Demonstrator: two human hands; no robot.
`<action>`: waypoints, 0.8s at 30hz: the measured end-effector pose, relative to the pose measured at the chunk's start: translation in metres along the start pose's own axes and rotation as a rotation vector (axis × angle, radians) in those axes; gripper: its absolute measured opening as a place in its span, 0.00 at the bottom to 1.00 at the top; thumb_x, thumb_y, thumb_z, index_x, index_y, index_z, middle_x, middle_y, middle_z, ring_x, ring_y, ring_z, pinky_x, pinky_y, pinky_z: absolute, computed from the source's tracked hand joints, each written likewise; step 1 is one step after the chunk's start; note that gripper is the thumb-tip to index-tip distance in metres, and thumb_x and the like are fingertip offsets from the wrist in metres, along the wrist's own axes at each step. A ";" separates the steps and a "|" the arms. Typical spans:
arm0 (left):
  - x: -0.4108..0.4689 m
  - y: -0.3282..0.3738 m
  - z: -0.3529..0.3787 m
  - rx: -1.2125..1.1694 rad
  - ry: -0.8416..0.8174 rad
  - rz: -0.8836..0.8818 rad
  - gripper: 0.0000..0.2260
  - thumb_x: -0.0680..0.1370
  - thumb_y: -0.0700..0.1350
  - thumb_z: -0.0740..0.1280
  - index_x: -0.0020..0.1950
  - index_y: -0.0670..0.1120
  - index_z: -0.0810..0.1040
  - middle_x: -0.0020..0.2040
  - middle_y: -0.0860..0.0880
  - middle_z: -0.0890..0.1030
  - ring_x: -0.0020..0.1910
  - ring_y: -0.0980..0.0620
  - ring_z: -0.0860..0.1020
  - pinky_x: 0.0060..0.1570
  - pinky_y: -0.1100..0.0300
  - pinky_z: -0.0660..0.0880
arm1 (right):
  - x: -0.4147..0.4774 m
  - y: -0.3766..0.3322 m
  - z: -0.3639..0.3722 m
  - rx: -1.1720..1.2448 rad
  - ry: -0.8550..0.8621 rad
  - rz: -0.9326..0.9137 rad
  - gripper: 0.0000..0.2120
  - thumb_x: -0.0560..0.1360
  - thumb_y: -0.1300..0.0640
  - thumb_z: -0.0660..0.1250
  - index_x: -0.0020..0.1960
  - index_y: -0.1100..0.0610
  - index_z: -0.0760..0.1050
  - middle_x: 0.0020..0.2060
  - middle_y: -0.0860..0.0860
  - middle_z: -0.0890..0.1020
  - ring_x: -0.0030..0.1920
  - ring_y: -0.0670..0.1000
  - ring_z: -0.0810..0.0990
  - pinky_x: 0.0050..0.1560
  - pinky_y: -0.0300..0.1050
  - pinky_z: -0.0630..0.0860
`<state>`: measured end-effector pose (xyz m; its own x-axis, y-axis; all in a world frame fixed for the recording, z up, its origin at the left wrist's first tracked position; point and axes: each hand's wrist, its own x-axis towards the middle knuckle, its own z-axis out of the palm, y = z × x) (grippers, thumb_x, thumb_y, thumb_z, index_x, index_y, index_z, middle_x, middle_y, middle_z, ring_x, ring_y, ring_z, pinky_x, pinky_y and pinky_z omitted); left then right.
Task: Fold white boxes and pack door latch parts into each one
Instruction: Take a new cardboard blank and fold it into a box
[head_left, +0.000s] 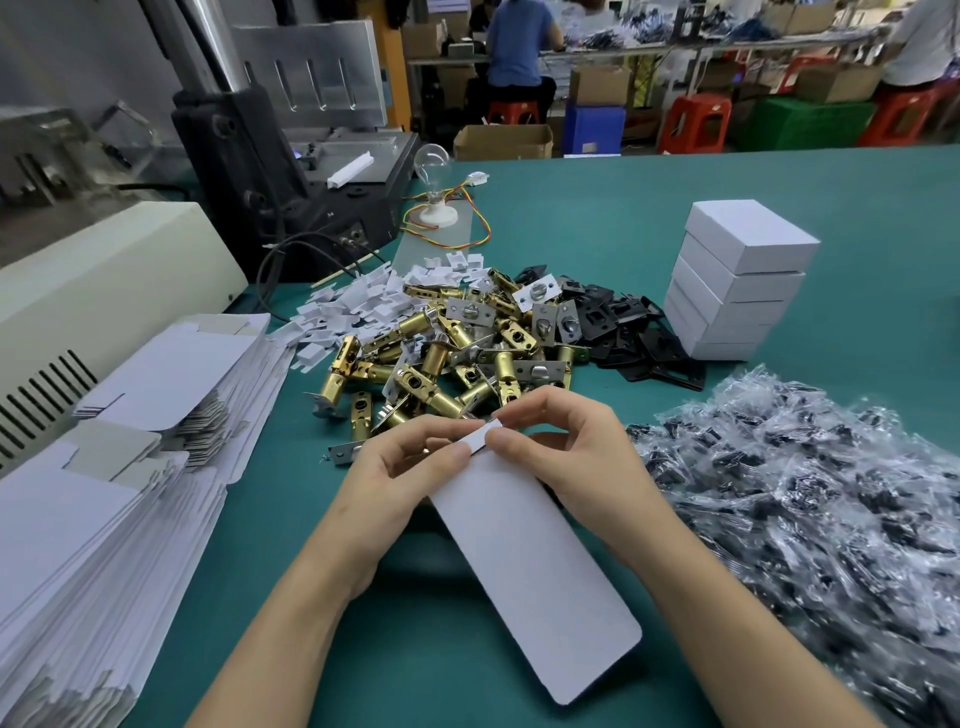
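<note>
A flat white box blank (535, 561) slants from the middle of the table toward me. My left hand (400, 467) and my right hand (566, 441) both pinch its far end, where a small flap is bent up between thumbs and fingers. Just beyond my hands lies a heap of brass door latches (441, 358) with silver faceplates. Black strike plates (623, 327) lie to the right of that heap. A stack of folded white boxes (737, 280) stands behind them.
Flat box blanks (119, 467) are piled along the left edge. Small white card inserts (363, 301) lie behind the latches. Clear bags of black screws (810, 499) cover the right side. A dark machine (270, 171), a beige unit (104, 291) and a light bulb (431, 161) stand at the back left.
</note>
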<state>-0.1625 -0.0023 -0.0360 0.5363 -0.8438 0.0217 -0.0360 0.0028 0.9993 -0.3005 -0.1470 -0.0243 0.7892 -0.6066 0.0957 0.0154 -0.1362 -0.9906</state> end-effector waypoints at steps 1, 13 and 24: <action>0.000 -0.001 0.000 0.005 0.014 -0.010 0.16 0.73 0.59 0.73 0.57 0.54 0.87 0.52 0.45 0.86 0.49 0.52 0.84 0.49 0.58 0.80 | 0.000 0.000 0.001 -0.005 0.002 -0.001 0.05 0.74 0.51 0.78 0.47 0.48 0.84 0.47 0.47 0.87 0.47 0.51 0.87 0.47 0.52 0.83; 0.002 -0.005 0.003 0.083 0.045 -0.009 0.08 0.76 0.55 0.71 0.48 0.53 0.86 0.46 0.48 0.84 0.43 0.58 0.79 0.43 0.65 0.75 | 0.000 0.004 0.006 -0.098 0.056 -0.017 0.03 0.75 0.54 0.76 0.45 0.47 0.83 0.43 0.44 0.86 0.45 0.45 0.85 0.42 0.39 0.78; 0.004 -0.007 0.005 0.149 0.110 0.028 0.11 0.76 0.55 0.71 0.40 0.49 0.80 0.38 0.53 0.80 0.36 0.58 0.75 0.34 0.70 0.71 | 0.000 0.006 0.008 -0.122 0.044 -0.053 0.03 0.76 0.54 0.75 0.48 0.47 0.83 0.45 0.43 0.86 0.47 0.44 0.85 0.45 0.38 0.80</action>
<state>-0.1645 -0.0081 -0.0426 0.6221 -0.7806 0.0604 -0.1724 -0.0614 0.9831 -0.2959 -0.1415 -0.0313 0.7615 -0.6295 0.1541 -0.0206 -0.2612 -0.9651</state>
